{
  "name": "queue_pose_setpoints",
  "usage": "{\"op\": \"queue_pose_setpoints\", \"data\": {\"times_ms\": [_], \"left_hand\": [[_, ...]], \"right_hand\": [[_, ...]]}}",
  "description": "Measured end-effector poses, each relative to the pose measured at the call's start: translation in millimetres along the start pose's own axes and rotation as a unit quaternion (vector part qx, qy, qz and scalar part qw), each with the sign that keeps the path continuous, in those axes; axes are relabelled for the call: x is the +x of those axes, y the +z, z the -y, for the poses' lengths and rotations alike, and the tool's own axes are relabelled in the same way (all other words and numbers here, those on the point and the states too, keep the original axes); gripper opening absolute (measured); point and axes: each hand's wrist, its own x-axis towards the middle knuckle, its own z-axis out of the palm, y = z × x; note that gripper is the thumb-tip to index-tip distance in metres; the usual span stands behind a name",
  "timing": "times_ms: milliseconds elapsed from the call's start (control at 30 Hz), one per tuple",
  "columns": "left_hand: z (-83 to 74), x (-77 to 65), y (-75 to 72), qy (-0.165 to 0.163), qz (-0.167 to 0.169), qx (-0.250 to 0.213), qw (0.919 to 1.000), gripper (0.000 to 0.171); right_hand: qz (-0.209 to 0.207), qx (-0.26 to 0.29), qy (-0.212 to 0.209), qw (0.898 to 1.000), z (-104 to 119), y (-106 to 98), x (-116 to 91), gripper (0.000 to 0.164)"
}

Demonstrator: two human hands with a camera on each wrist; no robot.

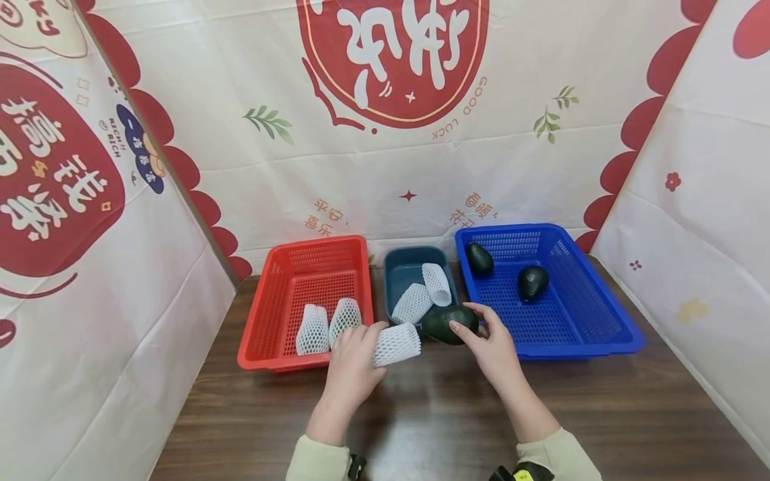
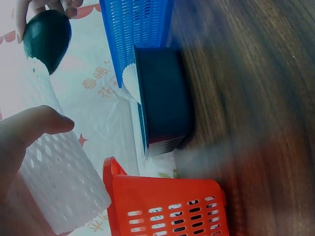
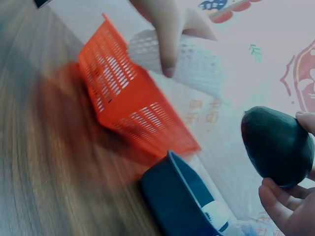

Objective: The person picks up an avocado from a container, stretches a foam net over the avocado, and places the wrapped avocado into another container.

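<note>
Room to pass over table (image 1: 436,424), near side; red basket (image 1: 309,284) and blue basket (image 1: 568,321) closely flank tub (image 1: 402,275), held avocado (image 1: 444,325) obstructs its front.

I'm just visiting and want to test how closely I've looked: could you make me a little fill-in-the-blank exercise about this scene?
1. The avocado above the table is held by the person's ____ hand.
2. The left hand grips a foam net coloured ____.
3. Two bare avocados lie in the ____ basket.
4. The small teal tray holds ____ loose nets.

Missing words: right; white; blue; two.
</note>
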Motion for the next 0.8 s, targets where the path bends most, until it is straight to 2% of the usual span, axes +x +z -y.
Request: {"op": "queue_pose_setpoints", "data": {"times_ms": [300, 600, 800], "left_hand": [[-3.2, 1.1, 2.6, 0.014, 0.021, 0.016, 0.9996, 0.068], [-8.4, 2.7, 5.8, 0.025, 0.044, 0.030, 0.9983, 0.062], [-12.1, 5.0, 7.1, 0.029, 0.045, 0.036, 0.9979, 0.058]], "right_hand": [[0.028, -0.009, -0.013, 0.999, 12.8, 3.3, -12.5, 0.057], [0.051, -0.012, -0.008, 0.999, 39.5, 15.2, -29.4, 0.048], [0.065, 0.003, 0.001, 0.998, 20.0, 22.4, -21.9, 0.054]]}}
